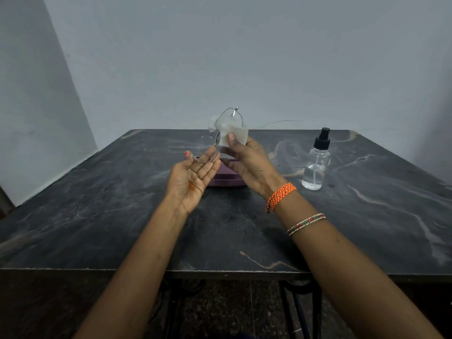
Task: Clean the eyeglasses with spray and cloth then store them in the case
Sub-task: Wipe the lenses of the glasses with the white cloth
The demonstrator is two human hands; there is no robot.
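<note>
The thin wire-framed glasses [216, 135] are held above the table [97, 192], frame slanting from lower left to upper right, one temple pointing right. The left hand [195, 177], palm up, pinches the lower rim. The right hand [247, 160] pinches a white cloth [232, 134] over the upper lens. The purple case [226, 179] is mostly hidden behind the hands. The clear spray bottle [316, 162] stands to the right.

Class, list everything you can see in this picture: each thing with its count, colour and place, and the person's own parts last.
Eyeglasses: one, thin silver frame, held up above the table.
Cloth: one, white, pressed against a lens.
Case: one, purple, on the table behind the hands.
Spray bottle: one, clear with black top, upright on the table's right side.
Table: one, dark marble.
Wall: grey, behind.
Bracelets: two, orange and multicoloured, right wrist.
Left hand: supports the frame.
Right hand: pinches the cloth.
</note>
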